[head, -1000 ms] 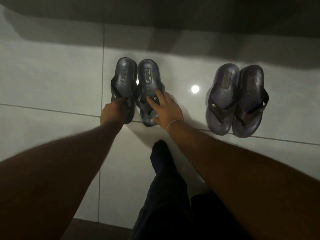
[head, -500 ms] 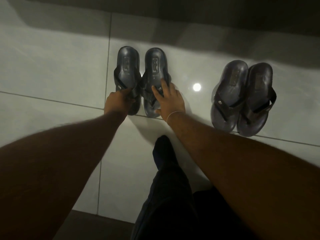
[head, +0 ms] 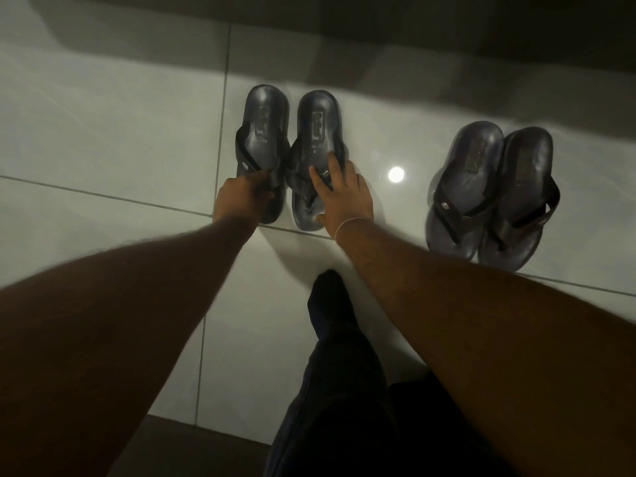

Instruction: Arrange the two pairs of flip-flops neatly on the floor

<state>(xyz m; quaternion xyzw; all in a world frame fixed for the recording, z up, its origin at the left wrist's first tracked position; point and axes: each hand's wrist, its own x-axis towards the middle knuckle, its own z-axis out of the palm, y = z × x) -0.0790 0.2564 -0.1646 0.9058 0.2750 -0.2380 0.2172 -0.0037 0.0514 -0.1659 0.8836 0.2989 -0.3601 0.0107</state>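
While my left hand (head: pixel 242 197) pinches the left flip-flop's (head: pixel 263 146) strap, my right hand (head: pixel 344 197) lies with fingers (head: pixel 333 168) spread wide on its mate (head: pixel 315 132); the other pair (head: pixel 488 191) rests well apart.

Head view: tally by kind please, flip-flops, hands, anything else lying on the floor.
Flip-flops: 4, as a left pair under the hands and a right pair untouched
Hands: 2, left hand gripping a strap, right hand flat on a flip-flop
Other loose items on the tiled floor: 0
Total: 6
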